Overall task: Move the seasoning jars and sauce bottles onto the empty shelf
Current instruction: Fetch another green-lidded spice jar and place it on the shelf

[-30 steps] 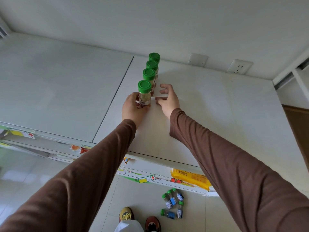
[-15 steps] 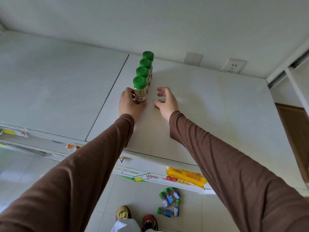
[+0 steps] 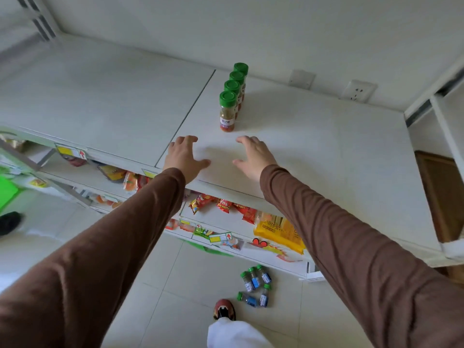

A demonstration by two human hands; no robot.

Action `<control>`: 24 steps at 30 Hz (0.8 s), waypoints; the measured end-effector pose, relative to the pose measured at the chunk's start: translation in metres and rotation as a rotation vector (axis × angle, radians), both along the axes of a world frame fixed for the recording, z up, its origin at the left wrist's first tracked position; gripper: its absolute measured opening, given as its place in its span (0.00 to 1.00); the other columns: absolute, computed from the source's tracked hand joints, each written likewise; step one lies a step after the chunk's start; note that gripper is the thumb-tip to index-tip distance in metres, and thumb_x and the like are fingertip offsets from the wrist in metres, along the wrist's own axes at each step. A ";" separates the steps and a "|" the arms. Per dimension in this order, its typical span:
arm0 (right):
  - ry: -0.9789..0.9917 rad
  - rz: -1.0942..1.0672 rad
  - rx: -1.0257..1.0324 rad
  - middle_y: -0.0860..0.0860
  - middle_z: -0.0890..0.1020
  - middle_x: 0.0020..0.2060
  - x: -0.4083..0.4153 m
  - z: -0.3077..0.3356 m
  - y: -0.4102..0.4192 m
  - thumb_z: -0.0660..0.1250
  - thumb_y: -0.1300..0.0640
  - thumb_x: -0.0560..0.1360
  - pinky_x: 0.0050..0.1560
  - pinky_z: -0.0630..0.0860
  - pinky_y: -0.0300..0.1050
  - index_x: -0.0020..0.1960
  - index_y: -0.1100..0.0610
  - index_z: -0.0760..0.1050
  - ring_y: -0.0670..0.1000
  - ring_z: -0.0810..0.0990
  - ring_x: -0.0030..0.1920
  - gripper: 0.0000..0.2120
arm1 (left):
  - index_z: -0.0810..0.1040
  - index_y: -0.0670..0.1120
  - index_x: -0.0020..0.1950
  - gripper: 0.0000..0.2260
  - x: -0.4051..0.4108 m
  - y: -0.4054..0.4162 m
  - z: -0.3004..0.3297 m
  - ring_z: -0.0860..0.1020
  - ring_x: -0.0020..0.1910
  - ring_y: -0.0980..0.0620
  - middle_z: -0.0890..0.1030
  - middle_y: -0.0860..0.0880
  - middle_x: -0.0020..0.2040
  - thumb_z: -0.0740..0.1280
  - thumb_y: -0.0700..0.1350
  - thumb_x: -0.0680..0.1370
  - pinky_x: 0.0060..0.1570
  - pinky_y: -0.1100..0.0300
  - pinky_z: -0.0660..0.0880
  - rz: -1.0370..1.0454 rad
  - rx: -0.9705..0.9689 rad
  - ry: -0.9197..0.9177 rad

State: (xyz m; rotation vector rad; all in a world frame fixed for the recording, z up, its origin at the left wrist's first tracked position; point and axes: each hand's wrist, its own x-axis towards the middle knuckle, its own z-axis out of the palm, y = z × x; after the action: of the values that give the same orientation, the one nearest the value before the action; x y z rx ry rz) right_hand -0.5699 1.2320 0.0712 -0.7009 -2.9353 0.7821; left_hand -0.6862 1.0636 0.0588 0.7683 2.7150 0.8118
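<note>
Head: both hands [image 3: 187, 159] [image 3: 253, 156] empty, near jars [image 3: 227, 111].

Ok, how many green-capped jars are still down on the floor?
5. Three stand clustered on the floor tiles, one stands just below them, and one lies on its side beside it, near the shoe. None looks hidden.

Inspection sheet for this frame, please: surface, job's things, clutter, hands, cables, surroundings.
Surface: white top shelf, mostly bare.
Job's things: four green-capped jars in a row, upright; five green-capped bottles on the floor, at least one lying down.
Clutter: nothing seen on the top shelf.
Hands: left hand and right hand open, empty, apart from the jars.
Cables: nothing seen.
Surroundings: wall socket; snack packets on lower shelves.
</note>
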 end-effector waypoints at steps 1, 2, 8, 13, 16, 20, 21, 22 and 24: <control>-0.023 0.029 0.031 0.56 0.69 0.71 0.009 0.004 -0.011 0.67 0.54 0.77 0.70 0.65 0.50 0.75 0.55 0.64 0.59 0.66 0.70 0.28 | 0.67 0.47 0.74 0.31 0.009 -0.014 0.003 0.64 0.71 0.43 0.68 0.45 0.73 0.74 0.52 0.74 0.70 0.49 0.64 -0.020 -0.037 0.025; -0.041 0.055 0.058 0.56 0.68 0.71 0.019 0.007 -0.024 0.67 0.55 0.77 0.70 0.65 0.50 0.75 0.54 0.63 0.59 0.65 0.70 0.29 | 0.67 0.47 0.75 0.31 0.019 -0.030 0.007 0.64 0.71 0.43 0.68 0.45 0.73 0.73 0.52 0.75 0.71 0.49 0.64 -0.045 -0.076 0.055; -0.047 0.162 0.207 0.53 0.68 0.71 0.094 0.027 -0.116 0.68 0.49 0.76 0.69 0.67 0.55 0.76 0.53 0.63 0.59 0.64 0.70 0.31 | 0.67 0.47 0.75 0.33 0.100 -0.128 0.026 0.64 0.72 0.41 0.67 0.46 0.74 0.73 0.55 0.74 0.71 0.48 0.63 -0.098 -0.176 0.204; -0.056 0.294 0.264 0.53 0.67 0.73 0.156 0.038 -0.204 0.69 0.47 0.75 0.70 0.65 0.53 0.77 0.52 0.61 0.59 0.64 0.71 0.33 | 0.67 0.48 0.75 0.33 0.181 -0.218 0.029 0.63 0.73 0.42 0.66 0.46 0.75 0.73 0.55 0.73 0.71 0.45 0.65 -0.071 -0.204 0.227; -0.049 0.369 0.265 0.52 0.66 0.73 0.189 0.041 -0.250 0.68 0.46 0.76 0.71 0.61 0.50 0.77 0.51 0.60 0.58 0.63 0.71 0.33 | 0.67 0.48 0.75 0.34 0.228 -0.267 0.029 0.64 0.73 0.41 0.67 0.46 0.75 0.74 0.55 0.72 0.70 0.45 0.65 -0.014 -0.216 0.218; 0.000 0.483 0.256 0.52 0.68 0.72 0.232 0.037 -0.307 0.68 0.46 0.75 0.71 0.63 0.50 0.76 0.51 0.62 0.58 0.65 0.69 0.32 | 0.67 0.49 0.75 0.34 0.293 -0.326 0.025 0.64 0.73 0.42 0.67 0.46 0.75 0.74 0.56 0.72 0.70 0.47 0.66 0.069 -0.252 0.198; -0.003 0.514 0.249 0.52 0.68 0.72 0.242 0.034 -0.320 0.69 0.45 0.75 0.70 0.64 0.52 0.76 0.51 0.62 0.58 0.65 0.70 0.33 | 0.66 0.49 0.75 0.34 0.310 -0.341 0.024 0.63 0.73 0.43 0.67 0.47 0.75 0.74 0.56 0.72 0.69 0.46 0.66 0.098 -0.257 0.189; -0.010 0.543 0.246 0.51 0.68 0.72 0.252 0.030 -0.333 0.69 0.44 0.75 0.70 0.65 0.54 0.76 0.50 0.62 0.58 0.64 0.70 0.33 | 0.66 0.50 0.76 0.34 0.328 -0.354 0.022 0.63 0.73 0.43 0.66 0.48 0.76 0.73 0.56 0.73 0.69 0.47 0.67 0.130 -0.259 0.176; -0.014 0.605 0.258 0.51 0.67 0.72 0.271 0.021 -0.359 0.70 0.43 0.74 0.71 0.64 0.55 0.76 0.50 0.61 0.57 0.64 0.71 0.35 | 0.65 0.51 0.76 0.34 0.365 -0.382 0.020 0.61 0.75 0.45 0.65 0.49 0.76 0.73 0.56 0.73 0.69 0.47 0.66 0.197 -0.268 0.140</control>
State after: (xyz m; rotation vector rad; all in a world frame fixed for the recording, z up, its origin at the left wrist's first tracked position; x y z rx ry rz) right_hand -0.2992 0.8730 0.0923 0.2146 -3.1935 0.3872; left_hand -0.3211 0.6820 0.0789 0.5240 2.9761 0.4273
